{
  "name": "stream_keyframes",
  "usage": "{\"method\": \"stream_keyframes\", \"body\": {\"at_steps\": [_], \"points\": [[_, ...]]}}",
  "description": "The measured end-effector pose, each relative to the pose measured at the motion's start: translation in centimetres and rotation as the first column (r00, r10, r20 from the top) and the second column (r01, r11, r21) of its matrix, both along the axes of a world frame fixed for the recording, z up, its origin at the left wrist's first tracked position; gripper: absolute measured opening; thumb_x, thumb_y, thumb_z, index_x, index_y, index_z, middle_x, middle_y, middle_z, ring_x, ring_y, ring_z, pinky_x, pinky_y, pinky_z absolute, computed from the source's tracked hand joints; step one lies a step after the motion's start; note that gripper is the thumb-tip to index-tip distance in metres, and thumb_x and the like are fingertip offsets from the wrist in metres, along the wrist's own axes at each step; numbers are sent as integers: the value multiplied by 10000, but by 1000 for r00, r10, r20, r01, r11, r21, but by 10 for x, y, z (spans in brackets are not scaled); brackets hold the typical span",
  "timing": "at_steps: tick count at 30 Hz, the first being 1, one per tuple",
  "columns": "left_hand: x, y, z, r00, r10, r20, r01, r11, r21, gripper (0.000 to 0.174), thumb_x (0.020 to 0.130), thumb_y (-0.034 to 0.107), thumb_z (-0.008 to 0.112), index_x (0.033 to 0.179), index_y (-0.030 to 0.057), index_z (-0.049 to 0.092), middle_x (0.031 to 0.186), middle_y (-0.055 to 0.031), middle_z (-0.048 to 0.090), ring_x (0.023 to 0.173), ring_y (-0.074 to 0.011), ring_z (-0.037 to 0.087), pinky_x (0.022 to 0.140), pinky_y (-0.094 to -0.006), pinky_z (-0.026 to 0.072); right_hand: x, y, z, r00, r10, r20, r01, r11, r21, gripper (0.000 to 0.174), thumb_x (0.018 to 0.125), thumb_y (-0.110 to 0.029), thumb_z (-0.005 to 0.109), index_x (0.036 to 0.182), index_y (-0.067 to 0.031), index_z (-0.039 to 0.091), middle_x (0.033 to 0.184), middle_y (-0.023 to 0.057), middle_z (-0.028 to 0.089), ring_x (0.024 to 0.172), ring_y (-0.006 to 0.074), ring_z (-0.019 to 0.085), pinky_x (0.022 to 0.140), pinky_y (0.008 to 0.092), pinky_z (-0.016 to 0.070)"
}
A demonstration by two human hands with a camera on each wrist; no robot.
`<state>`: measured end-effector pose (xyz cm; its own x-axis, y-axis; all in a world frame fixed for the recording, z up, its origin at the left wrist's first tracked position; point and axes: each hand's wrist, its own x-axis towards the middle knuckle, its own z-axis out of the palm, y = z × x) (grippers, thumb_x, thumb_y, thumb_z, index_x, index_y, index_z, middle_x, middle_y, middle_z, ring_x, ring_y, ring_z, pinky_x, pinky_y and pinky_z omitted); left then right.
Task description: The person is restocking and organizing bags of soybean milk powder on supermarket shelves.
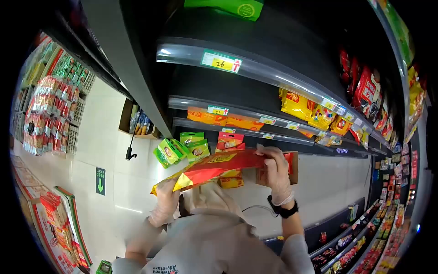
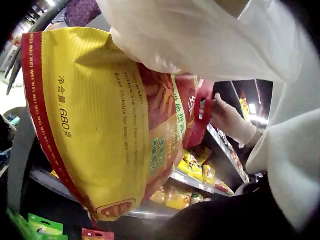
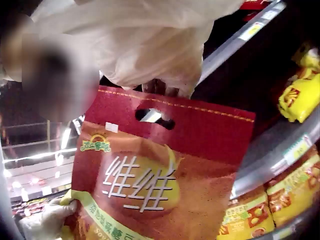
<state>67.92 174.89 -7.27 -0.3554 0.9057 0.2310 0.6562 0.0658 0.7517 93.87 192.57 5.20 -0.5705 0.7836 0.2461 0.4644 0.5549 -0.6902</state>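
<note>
A large red and yellow food bag (image 1: pixel 214 170) with a printed 680 g weight lies across the front of the body, held at both ends. My gloved left hand (image 1: pixel 167 201) grips its yellow bottom end, with the thumb over the edge in the right wrist view. At the other end, my gloved right hand (image 1: pixel 277 176) pinches the dark red top edge, close to the cut-out handle slot (image 3: pixel 155 119). The yellow bottom panel (image 2: pixel 95 120) faces the left wrist camera. In the right wrist view, the bag's front panel (image 3: pixel 145 180) shows large white characters.
Ahead stands a dark shelf rack (image 1: pixel 255 55) with price tags and yellow bags (image 1: pixel 296 105). Green bags (image 1: pixel 169 153) and red bags (image 1: pixel 229 140) stand low beneath it. An open carton (image 1: pixel 294 166) sits on the floor by the right hand. Stacked goods (image 1: pixel 52 114) stand left.
</note>
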Motion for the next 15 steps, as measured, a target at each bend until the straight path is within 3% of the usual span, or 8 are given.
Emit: {"method": "stream_keyframes", "body": {"at_steps": [2, 3, 5, 7, 9, 13, 14, 15], "points": [[-3, -3, -1, 999, 14, -51, -18, 997, -81, 266, 678, -30, 556, 935, -16, 621, 761, -185, 608, 695, -355, 589, 635, -390, 472, 14, -7, -34, 971, -231, -68, 235, 970, 60, 290, 947, -250, 436, 1048, -8, 557, 1023, 135, 584, 978, 253, 556, 858, 337, 431], [-3, -4, 0, 999, 20, -50, -24, 995, -92, 266, 678, -30, 556, 935, -16, 621, 761, -185, 608, 695, -355, 589, 635, -390, 472, 19, -10, -50, 972, -226, -65, 229, 972, 50, 290, 947, -250, 436, 1048, -8, 557, 1023, 135, 584, 978, 253, 556, 858, 337, 431], [-5, -4, 7, 928, 173, 329, -94, 966, -241, 231, 735, -9, 563, 960, -18, 618, 770, -207, 611, 706, -357, 602, 629, -355, 476, 28, -16, -75, 818, -507, -271, 456, 859, -233, 361, 968, -315, 404, 1045, 1, 562, 1068, 104, 569, 1013, 218, 531, 890, 329, 411], [-6, -3, 16, 933, 191, 304, -86, 941, -327, 210, 777, 9, 555, 977, -16, 614, 765, -221, 607, 710, -354, 614, 622, -338, 474, 39, -17, -116, 788, -561, -253, 447, 804, -392, 411, 967, -366, 400, 1088, -7, 559, 1107, 77, 562, 1026, 199, 525, 917, 326, 400], [2, 3, 27, 943, 161, 290, -69, 950, -306, 230, 773, 0, 540, 989, -14, 616, 763, -223, 602, 712, -343, 620, 622, -344, 473, 64, -12, -203, 729, -632, -264, 355, 678, -644, 481, 953, -436, 389, 1153, -29, 547, 1167, 87, 547, 1061, 220, 522, 953, 340, 385], [13, 21, 41, 932, 161, 325, -51, 945, -323, 216, 771, -1, 537, 970, -21, 619, 750, -224, 605, 701, -321, 629, 626, -338, 470, 12, -18, -214, 729, -582, -360, -87, 443, -892, 589, 932, -524, 343, 1281, -61, 447, 1271, 83, 489, 1144, 235, 477, 992, 370, 366], [17, 24, 34, 869, 246, 428, -95, 934, -345, 187, 798, 28, 557, 965, -28, 619, 714, -172, 620, 661, -209, 616, 619, -309, 463, 1, -19, -222, 678, -616, -401, -207, 364, -908, 598, 928, -533, 341, 1287, -65, 440, 1273, 81, 488, 1147, 234, 475, 992, 373, 366], [22, 31, 36, 860, 270, 432, -117, 930, -349, 187, 798, 28, 557, 965, -28, 619, 714, -172, 620, 661, -209, 616, 619, -309, 463, -5, -18, -228, 636, -642, -428, -294, 312, -904, 608, 924, -542, 339, 1292, -68, 433, 1275, 79, 486, 1151, 233, 472, 992, 376, 367]]}}
